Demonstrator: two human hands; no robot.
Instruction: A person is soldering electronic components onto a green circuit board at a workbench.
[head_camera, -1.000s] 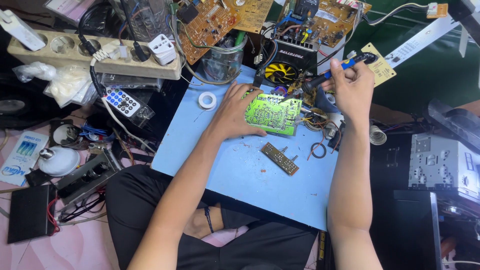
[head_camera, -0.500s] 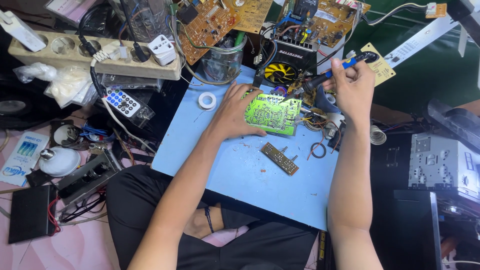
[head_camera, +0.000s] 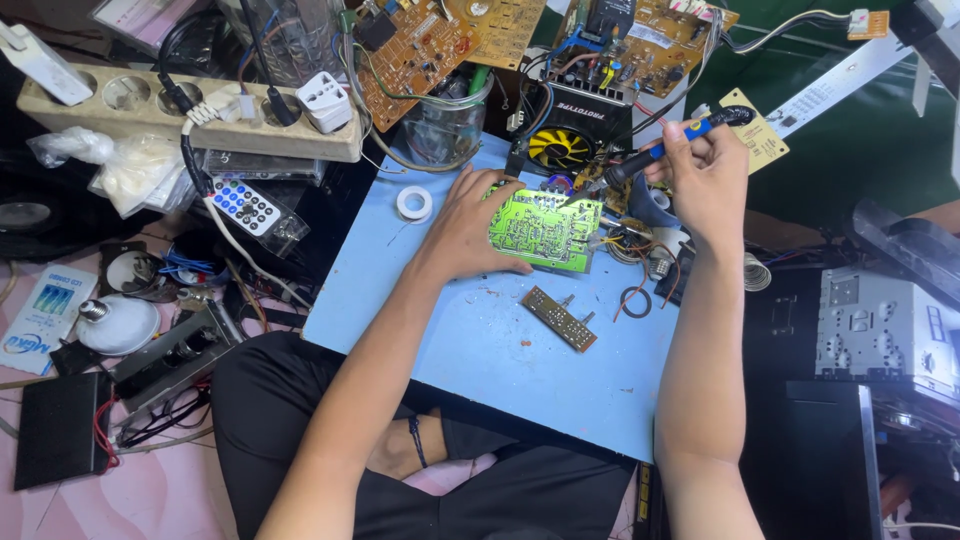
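Head view: left hand (head_camera: 468, 232) presses flat on the green board (head_camera: 545, 228); at two o'clock, right hand (head_camera: 706, 176) grips the soldering iron (head_camera: 655, 153), soldering seemingly midway.

The circuit board (head_camera: 545, 230) under the left hand (head_camera: 470, 232) was bright green, traced with fine pale lines. It lay on a light blue mat (head_camera: 480, 350). The soldering iron (head_camera: 660, 152) in the right hand (head_camera: 705, 180) had a black grip with blue bands. A small strip board (head_camera: 561, 319) on the mat was brown with pale dots. The roll of tape (head_camera: 413, 204) was white. Farther back, the larger boards (head_camera: 430, 45) were orange-brown, and the fan (head_camera: 560, 148) showed yellow blades in a black housing. The power strip (head_camera: 150, 110) was cream, the remote (head_camera: 245, 205) white with blue and black buttons, and the bulb (head_camera: 115, 322) white.
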